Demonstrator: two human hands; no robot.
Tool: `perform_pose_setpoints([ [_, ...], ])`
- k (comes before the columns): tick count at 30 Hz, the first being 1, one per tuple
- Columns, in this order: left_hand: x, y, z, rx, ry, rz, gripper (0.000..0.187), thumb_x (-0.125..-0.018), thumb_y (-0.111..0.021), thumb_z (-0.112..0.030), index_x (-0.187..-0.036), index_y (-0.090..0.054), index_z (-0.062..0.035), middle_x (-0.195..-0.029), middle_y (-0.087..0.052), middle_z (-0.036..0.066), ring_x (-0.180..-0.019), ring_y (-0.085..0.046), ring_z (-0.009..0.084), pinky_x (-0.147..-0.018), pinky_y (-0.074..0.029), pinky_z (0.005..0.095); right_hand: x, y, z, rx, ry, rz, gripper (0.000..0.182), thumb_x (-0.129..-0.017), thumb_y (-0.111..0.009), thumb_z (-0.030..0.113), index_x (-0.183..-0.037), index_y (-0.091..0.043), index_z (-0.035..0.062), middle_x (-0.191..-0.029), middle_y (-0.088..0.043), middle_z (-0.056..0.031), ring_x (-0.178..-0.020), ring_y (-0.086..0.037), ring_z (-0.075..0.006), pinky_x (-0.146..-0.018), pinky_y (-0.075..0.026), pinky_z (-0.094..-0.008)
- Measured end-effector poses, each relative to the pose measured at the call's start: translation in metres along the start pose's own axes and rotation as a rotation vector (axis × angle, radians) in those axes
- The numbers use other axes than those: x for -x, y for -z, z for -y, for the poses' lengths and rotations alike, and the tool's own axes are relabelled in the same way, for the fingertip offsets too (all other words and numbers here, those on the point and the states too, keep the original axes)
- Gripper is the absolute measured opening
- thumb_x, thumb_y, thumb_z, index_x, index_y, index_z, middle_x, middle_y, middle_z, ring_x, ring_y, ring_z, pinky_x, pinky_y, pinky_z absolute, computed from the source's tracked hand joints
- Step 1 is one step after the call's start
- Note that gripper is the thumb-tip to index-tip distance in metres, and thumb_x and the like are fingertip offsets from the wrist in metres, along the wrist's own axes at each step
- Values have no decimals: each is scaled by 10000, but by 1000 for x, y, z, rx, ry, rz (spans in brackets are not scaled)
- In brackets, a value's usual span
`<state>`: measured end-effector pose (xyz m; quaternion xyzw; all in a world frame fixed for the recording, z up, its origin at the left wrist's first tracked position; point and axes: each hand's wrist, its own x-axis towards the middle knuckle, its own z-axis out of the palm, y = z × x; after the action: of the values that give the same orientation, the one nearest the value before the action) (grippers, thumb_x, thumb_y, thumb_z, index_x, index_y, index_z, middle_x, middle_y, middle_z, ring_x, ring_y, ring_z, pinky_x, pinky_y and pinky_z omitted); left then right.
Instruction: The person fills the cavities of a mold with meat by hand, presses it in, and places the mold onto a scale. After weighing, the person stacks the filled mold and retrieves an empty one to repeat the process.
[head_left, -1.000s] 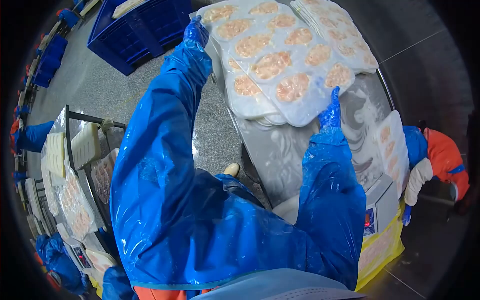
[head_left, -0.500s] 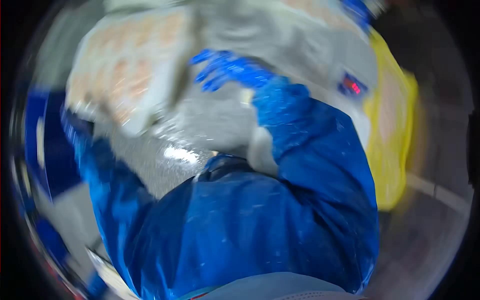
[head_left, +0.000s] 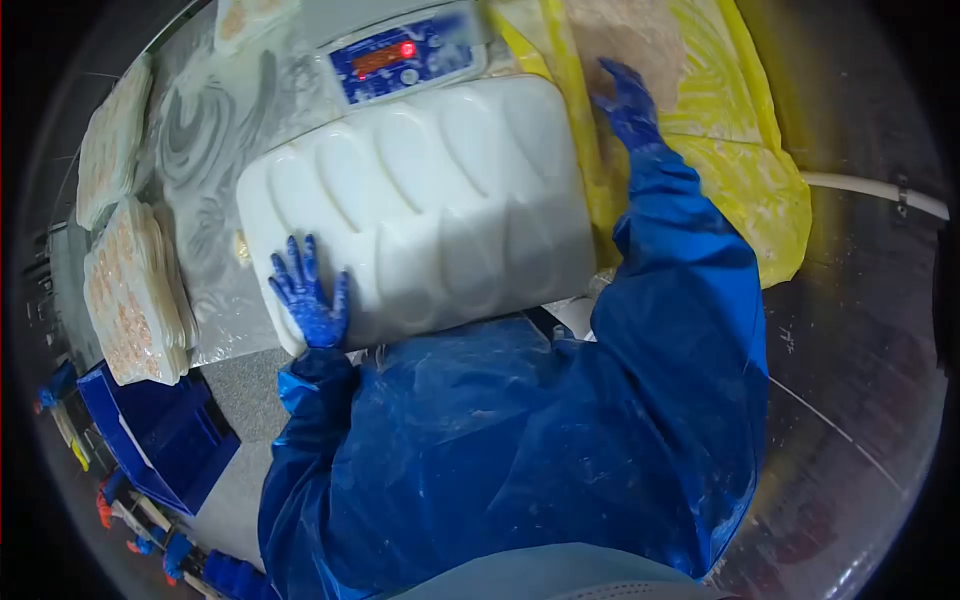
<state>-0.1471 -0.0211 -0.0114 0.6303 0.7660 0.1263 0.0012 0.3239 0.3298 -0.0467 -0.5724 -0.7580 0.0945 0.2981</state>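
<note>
White tray, broad and round-cornered, lies in the middle of the scene, just in front of the person's blue apron, its long sides running left to right. Two rows of curved oval shapes are moulded across its face, and no food shows on it. What bears its weight underneath cannot be seen.

The left hand, in a blue glove flecked with pale residue, lies on the tray's near left corner area, open, with the fingers spread and pointing to the far side; it is not closed around anything. The right hand, gloved in blue too, is beyond the tray's right edge, above the pale pink paste in the yellow liner. It is partly open, its fingers loosely bent and pointing far and left; whether the fingertips touch the paste cannot be told.

Just past the tray's far edge sits a scale panel with lit red marks, its digits too blurred to read. On the left, the wet, smeared metal surface carries a near stack of white sheets topped with pinkish portions, and a farther stack beyond it. A blue bin stands on the floor at the near left.
</note>
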Motion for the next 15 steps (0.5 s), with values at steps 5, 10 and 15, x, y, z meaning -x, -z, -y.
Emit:
perform_pose_setpoints([
  [5,10,0,34,350,252,-281,664,-974,-639,-224,-1561,-376,-63,-1607,-341,211,-1478,-333,354,-1193,-299,451,-35,-24,2,8,151,93,539,-842,-744,185,-1361,-613,127,-1332,-625,-128,-1244,-569,-327,-1096,-437,-427],
  [10,29,-16,62,135,330,-226,643,-980,-638,-271,-1528,-401,-35,-1493,-473,245,-1365,-462,416,-1142,-369,468,-44,-42,-12,26,183,199,458,-843,-755,196,-1283,-656,116,-1263,-664,-155,-1199,-609,-344,-1056,-470,-437],
  [15,23,-17,50,257,428,-297,599,-951,-672,-242,-1483,-477,-47,-1439,-522,249,-1298,-530,409,-1099,-419,455,-17,-41,-44,-981,-360,266,411,-903,-725,104,-1281,-611,-8,-1149,-684,-139,-1072,-666,-265,-911,-550,-353],
])
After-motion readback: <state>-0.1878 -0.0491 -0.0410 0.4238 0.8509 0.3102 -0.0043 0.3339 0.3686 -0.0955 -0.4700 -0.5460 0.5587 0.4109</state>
